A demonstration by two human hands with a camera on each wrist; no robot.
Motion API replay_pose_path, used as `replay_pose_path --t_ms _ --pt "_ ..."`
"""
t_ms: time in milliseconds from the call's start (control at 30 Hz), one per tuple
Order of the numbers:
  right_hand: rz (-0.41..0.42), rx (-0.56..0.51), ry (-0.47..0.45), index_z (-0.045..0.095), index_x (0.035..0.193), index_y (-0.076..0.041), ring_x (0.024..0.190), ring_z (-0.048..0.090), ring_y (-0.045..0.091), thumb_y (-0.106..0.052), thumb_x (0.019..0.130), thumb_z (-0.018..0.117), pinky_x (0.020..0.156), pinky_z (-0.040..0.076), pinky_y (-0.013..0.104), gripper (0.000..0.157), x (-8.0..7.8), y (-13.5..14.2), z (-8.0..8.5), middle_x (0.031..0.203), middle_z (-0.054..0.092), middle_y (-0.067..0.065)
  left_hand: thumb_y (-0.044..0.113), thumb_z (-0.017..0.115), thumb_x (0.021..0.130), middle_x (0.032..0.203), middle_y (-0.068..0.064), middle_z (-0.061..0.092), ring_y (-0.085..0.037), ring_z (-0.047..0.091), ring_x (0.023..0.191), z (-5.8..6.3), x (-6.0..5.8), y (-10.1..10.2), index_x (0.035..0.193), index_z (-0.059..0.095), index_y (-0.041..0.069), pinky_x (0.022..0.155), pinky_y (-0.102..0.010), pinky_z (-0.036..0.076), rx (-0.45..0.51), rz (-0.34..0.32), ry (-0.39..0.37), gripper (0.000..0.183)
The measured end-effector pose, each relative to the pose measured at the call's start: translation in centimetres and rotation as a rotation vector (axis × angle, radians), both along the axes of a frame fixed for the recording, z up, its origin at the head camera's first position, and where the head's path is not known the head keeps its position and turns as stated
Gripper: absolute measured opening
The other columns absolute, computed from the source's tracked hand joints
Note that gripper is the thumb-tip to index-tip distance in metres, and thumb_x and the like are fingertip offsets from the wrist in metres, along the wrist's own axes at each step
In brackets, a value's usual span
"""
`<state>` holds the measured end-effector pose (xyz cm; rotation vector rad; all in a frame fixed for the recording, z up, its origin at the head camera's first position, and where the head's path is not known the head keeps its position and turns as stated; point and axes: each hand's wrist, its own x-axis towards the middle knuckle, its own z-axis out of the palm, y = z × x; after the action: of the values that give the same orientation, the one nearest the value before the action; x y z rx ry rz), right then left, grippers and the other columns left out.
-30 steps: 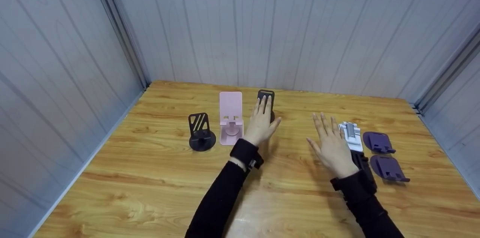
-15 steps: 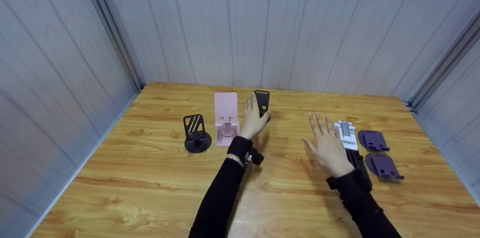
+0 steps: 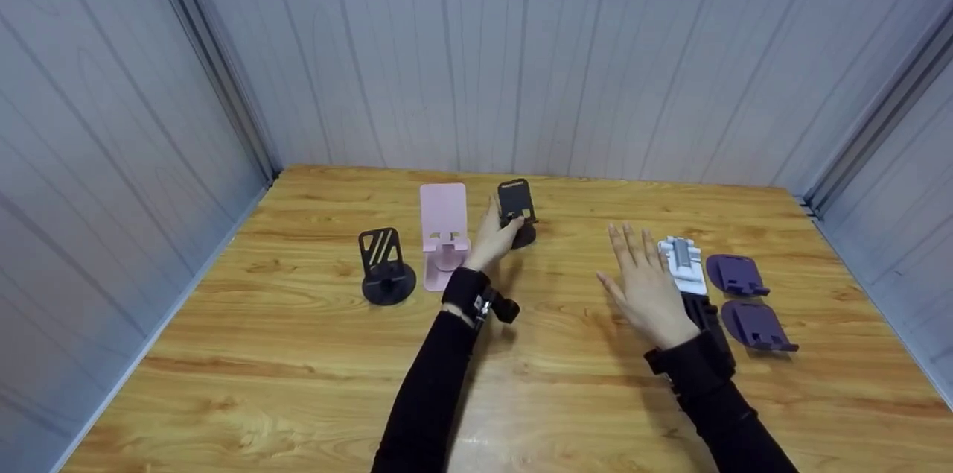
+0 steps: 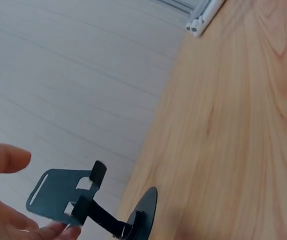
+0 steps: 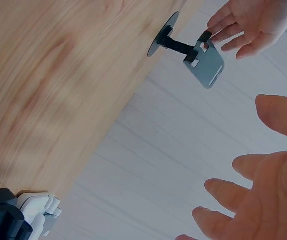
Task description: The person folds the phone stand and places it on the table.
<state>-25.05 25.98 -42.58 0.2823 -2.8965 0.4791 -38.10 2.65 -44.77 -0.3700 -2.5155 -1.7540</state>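
Note:
A black phone stand (image 3: pixel 515 201) stands upright on its round base near the back of the table. My left hand (image 3: pixel 494 236) is at its left side; in the left wrist view the fingers (image 4: pixel 51 231) reach the plate's edge from behind while the thumb (image 4: pixel 8 158) stays apart from it. In the right wrist view the fingers of that hand look extended. Flat and palm down, my right hand (image 3: pixel 651 293) hovers over the table with straight fingers, left of a folded white phone stand (image 3: pixel 685 266). It holds nothing.
Left of my left hand stand a pink phone stand (image 3: pixel 444 214) and a black slotted phone stand (image 3: pixel 387 272). Two folded purple phone stands (image 3: pixel 737 274) and a black folded thing (image 3: pixel 703 313) lie by the right hand. Panelled walls (image 3: pixel 521 56) enclose the wooden table (image 3: pixel 298 376).
My left hand has gone from in front of the black phone stand to its left side. The stand's plate now looks slightly turned. The right hand keeps its pose; the view shifts a little.

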Motion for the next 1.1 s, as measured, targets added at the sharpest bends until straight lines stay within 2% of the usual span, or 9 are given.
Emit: replay_pose_path --t_ms 67,133,200,367,500,733,933,1000,1100 --pt "0.003 -0.001 -0.002 0.015 0.164 -0.002 0.157 0.010 0.052 -0.030 0.107 0.051 0.127 0.011 0.069 0.072 -0.01 -0.02 -0.01 0.170 0.015 0.027 0.009 0.055 0.100 0.153 -0.035 0.044 -0.045 0.046 0.144 -0.12 -0.04 0.06 0.157 0.026 -0.010 0.125 -0.050 0.036 0.011 0.001 0.030 0.066" --pt "0.005 -0.006 -0.001 0.015 0.163 -0.002 0.157 0.010 0.052 -0.030 0.107 0.051 0.127 0.011 0.069 0.072 -0.02 -0.03 -0.03 0.170 0.014 0.027 0.007 0.055 0.101 0.145 -0.034 0.052 -0.045 0.054 0.136 -0.19 -0.04 0.10 0.153 0.034 -0.010 0.120 -0.049 0.043 0.011 0.017 0.024 0.059" --pt "0.008 -0.010 0.002 0.016 0.163 -0.002 0.157 0.009 0.052 -0.029 0.107 0.052 0.127 0.011 0.068 0.072 0.00 -0.07 -0.04 0.170 0.014 0.027 0.006 0.055 0.101 0.138 -0.034 0.057 -0.044 0.060 0.129 -0.23 -0.07 0.12 0.148 0.040 -0.010 0.113 -0.047 0.050 0.030 0.043 -0.012 0.052" --pt "0.010 -0.007 0.012 0.019 0.163 -0.001 0.156 0.011 0.053 -0.028 0.107 0.053 0.127 0.011 0.068 0.070 0.04 -0.19 -0.05 0.169 0.016 0.029 0.004 0.059 0.101 0.125 -0.032 0.063 -0.039 0.069 0.109 -0.12 -0.18 0.12 0.130 0.056 -0.011 0.090 -0.033 0.064 0.127 0.106 -0.083 0.034" --pt "0.011 0.011 0.006 0.019 0.163 -0.002 0.156 0.012 0.053 -0.030 0.107 0.052 0.126 0.013 0.070 0.071 0.01 -0.29 -0.06 0.168 0.017 0.029 0.003 0.061 0.100 0.121 -0.032 0.066 -0.037 0.072 0.104 -0.11 -0.32 0.30 0.127 0.059 -0.011 0.082 -0.028 0.065 0.165 0.133 -0.074 0.031" --pt "0.017 0.013 0.009 0.019 0.163 -0.002 0.156 0.013 0.053 -0.030 0.107 0.052 0.126 0.015 0.070 0.071 -0.10 -0.25 -0.07 0.168 0.018 0.030 0.000 0.059 0.099 0.116 -0.031 0.069 -0.038 0.073 0.104 -0.24 -0.30 0.60 0.122 0.061 -0.011 0.077 -0.025 0.065 0.145 0.174 -0.016 0.026" --pt "0.020 0.014 0.008 0.019 0.162 -0.001 0.156 0.013 0.053 -0.029 0.107 0.052 0.127 0.013 0.068 0.071 -0.04 -0.12 -0.08 0.168 0.018 0.030 -0.002 0.060 0.098 0.106 -0.028 0.071 -0.023 0.070 0.086 -0.11 -0.33 0.80 0.110 0.066 -0.012 0.069 -0.022 0.063 0.138 0.191 0.006 0.017" --pt "0.020 0.009 0.009 0.019 0.162 -0.001 0.156 0.013 0.053 -0.029 0.107 0.053 0.128 0.012 0.067 0.071 0.02 -0.11 -0.06 0.168 0.018 0.031 -0.001 0.061 0.097 0.105 -0.027 0.071 -0.019 0.067 0.084 0.04 -0.27 0.84 0.108 0.068 -0.012 0.067 -0.021 0.063 0.135 0.190 0.007 0.017" --pt "0.021 0.006 0.001 0.018 0.163 -0.001 0.156 0.012 0.053 -0.029 0.107 0.052 0.128 0.011 0.066 0.071 0.01 0.00 -0.12 0.168 0.017 0.031 -0.002 0.062 0.097 0.105 -0.027 0.071 -0.020 0.068 0.087 0.38 -0.06 0.86 0.109 0.068 -0.013 0.068 -0.021 0.063 0.144 0.170 0.002 0.018"
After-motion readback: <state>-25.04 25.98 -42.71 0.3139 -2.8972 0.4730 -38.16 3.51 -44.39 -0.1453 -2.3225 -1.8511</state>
